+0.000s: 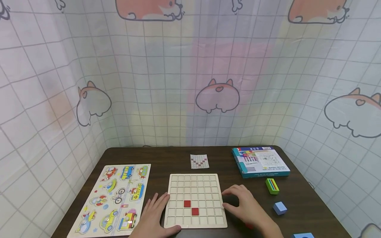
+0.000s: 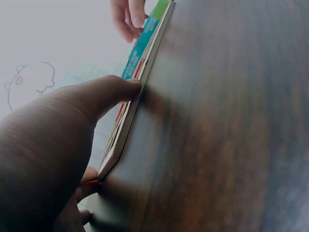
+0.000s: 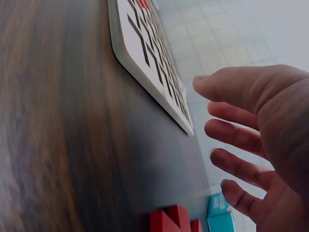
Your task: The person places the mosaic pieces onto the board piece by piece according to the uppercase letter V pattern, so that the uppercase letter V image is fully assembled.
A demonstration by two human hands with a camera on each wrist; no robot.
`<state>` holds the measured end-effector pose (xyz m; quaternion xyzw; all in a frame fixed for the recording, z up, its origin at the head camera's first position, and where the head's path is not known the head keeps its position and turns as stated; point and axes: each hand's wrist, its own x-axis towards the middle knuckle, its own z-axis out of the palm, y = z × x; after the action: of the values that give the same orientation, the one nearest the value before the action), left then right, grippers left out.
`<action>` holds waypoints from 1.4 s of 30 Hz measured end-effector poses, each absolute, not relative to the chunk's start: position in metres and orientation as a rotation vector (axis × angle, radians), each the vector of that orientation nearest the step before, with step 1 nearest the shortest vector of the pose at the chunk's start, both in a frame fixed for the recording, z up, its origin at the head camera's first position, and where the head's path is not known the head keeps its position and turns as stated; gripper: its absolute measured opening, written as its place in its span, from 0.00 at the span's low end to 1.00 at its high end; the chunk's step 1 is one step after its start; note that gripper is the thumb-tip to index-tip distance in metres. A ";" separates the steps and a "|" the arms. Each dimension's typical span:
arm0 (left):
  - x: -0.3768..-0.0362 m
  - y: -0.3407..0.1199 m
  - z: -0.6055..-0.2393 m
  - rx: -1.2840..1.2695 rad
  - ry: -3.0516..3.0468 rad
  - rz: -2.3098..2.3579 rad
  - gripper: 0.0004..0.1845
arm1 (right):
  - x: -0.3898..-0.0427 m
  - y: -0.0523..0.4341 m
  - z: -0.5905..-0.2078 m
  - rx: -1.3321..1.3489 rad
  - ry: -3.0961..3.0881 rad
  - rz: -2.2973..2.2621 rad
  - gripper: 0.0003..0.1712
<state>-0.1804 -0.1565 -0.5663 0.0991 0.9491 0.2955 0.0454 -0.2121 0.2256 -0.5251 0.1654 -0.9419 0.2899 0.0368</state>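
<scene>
Cartoon-dog fabric walls in a dark wooden worktop (image 1: 178,158), and your things spread across it from left to right. At about 8 o'clock lies the vehicle puzzle (image 1: 114,198), flat and untouched. Next comes your left hand (image 1: 154,211): its grip is loose, fingers straight and laid along the left edge of the grid board (image 1: 194,201), the thumb tip pressing the board's side in the left wrist view (image 2: 130,87). The board sits at 6 o'clock, dead centre near you, flat on the worktop, with two red tiles (image 1: 190,207) seated in its lower rows. It is close to square, slightly longer from front to back, so its long axis runs from 6 to 12 o'clock, squarely away from you. A small pattern card (image 1: 199,161) lies just beyond it at 12 o'clock.

Your right hand (image 1: 245,205) hovers just beside the board's right edge, fingers apart and relaxed, holding nothing. Red pieces (image 3: 174,220) lie near its wrist.

The risk, as I judge it: pushing from one side only could slide or skew the board and jolt the seated tiles loose, and your right wrist could sweep the red pieces off the near edge.

Further right, at 2 o'clock, rest the game box (image 1: 259,162), a striped block (image 1: 272,185) and a blue block (image 1: 279,208).
</scene>
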 end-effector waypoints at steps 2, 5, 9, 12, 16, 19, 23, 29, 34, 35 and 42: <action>-0.181 -0.156 -0.567 0.301 2.902 0.897 0.70 | -0.212 0.229 -0.525 0.481 -2.889 0.886 0.17; -0.181 -0.156 -0.567 0.291 2.901 0.887 0.70 | -0.211 0.234 -0.524 0.450 -2.886 0.896 0.17; -0.181 -0.155 -0.567 0.281 2.898 0.878 0.70 | -0.211 0.239 -0.523 0.396 -2.904 0.906 0.17; -0.181 -0.155 -0.567 0.282 2.899 0.876 0.71 | -0.211 0.244 -0.523 0.350 -2.927 0.917 0.18; -0.181 -0.155 -0.566 0.281 2.900 0.879 0.71 | -0.211 0.250 -0.525 0.304 -2.949 0.921 0.18; -0.180 -0.155 -0.565 0.276 2.899 0.883 0.70 | -0.212 0.254 -0.527 0.295 -2.944 0.902 0.18; -0.180 -0.156 -0.565 0.273 2.895 0.883 0.71 | -0.212 0.259 -0.530 0.297 -2.922 0.873 0.18; -0.180 -0.157 -0.566 0.279 2.896 0.892 0.70 | -0.213 0.264 -0.533 0.247 -2.932 0.819 0.19; -0.180 -0.157 -0.565 0.266 2.893 0.886 0.71 | -0.214 0.267 -0.535 0.173 -2.965 0.770 0.21; -0.180 -0.157 -0.565 0.266 2.893 0.887 0.71 | -0.215 0.268 -0.535 0.159 -2.969 0.764 0.22; -0.179 -0.157 -0.564 0.296 2.898 0.901 0.70 | -0.215 0.275 -0.538 0.102 -2.996 0.775 0.22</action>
<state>-0.1786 -0.1573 -0.5636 0.0969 0.9494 0.2953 0.0461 -0.2146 0.2747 -0.5383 0.0329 -0.9674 0.2501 0.0227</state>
